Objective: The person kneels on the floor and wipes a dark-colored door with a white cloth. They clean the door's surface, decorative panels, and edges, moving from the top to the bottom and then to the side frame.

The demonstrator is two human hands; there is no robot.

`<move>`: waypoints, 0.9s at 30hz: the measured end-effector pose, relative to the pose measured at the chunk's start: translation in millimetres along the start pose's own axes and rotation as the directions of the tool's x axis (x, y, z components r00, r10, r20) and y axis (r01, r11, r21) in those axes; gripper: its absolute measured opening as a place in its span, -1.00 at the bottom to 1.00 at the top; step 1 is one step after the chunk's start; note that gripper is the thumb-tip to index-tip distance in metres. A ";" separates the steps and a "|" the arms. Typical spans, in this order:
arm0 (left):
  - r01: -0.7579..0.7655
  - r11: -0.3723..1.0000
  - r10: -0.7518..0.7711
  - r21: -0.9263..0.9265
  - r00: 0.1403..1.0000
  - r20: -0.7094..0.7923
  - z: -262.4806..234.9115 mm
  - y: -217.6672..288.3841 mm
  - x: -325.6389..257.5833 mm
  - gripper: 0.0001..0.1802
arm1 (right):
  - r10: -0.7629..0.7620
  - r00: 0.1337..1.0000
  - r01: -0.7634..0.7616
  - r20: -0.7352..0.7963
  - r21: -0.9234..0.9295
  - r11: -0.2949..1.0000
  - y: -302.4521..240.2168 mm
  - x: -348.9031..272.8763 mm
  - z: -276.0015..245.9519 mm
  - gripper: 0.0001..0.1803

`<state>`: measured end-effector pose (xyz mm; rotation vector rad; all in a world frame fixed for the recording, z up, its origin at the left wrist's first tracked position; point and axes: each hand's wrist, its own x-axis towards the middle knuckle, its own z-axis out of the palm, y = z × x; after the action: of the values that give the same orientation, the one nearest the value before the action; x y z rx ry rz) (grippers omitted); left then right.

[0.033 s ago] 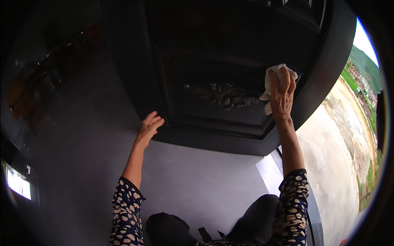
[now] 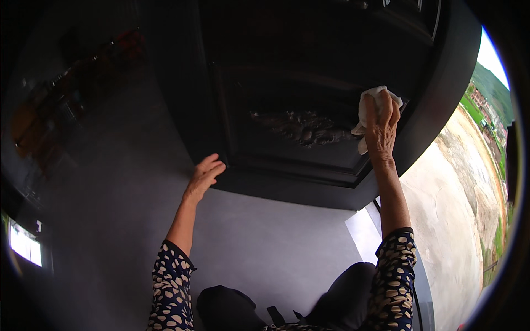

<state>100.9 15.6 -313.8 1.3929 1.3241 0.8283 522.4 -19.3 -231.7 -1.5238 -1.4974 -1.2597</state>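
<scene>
Two bare hands on a dark carved door, right hand pressing a crumpled white cloth flat against the panel, beside the carved ornament, left hand open, fingers resting on the door's lower edge, grey floor below

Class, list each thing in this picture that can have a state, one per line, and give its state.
Door: dark, carved, swung open, daylight beside it.
Cloth: white, bunched, pressed flat to the door.
Right hand: fingers spread over the cloth.
Left hand: open, fingers on the door's lower edge.
Floor: grey, bare.
</scene>
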 end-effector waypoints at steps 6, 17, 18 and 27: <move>0.129 0.991 -0.134 0.038 0.969 0.209 10.5 -46.7 -20.5 -0.32 | 0.080 0.992 -0.074 0.094 -0.063 0.995 -16.1 3.4 31.7 -0.25; 0.078 0.981 0.000 -0.178 0.916 0.400 36.3 -96.9 -83.0 -0.59 | -0.173 0.978 0.177 0.120 -0.021 0.984 -77.5 -1.6 80.5 -0.33; 0.080 0.980 0.007 -0.181 0.900 0.437 41.9 -98.2 -90.9 -0.59 | -0.179 0.977 0.184 0.114 -0.029 0.983 -76.6 -2.6 80.4 -0.34; 0.181 0.958 -0.004 -0.222 0.784 0.621 70.2 -102.2 -150.7 -0.51 | -0.193 0.976 0.203 0.104 -0.089 0.975 -77.2 -8.4 87.8 -0.18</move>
<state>112.8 -155.8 -406.5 1.2160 0.7253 0.4004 464.5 69.6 -281.5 -1.5462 -1.7062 -1.4116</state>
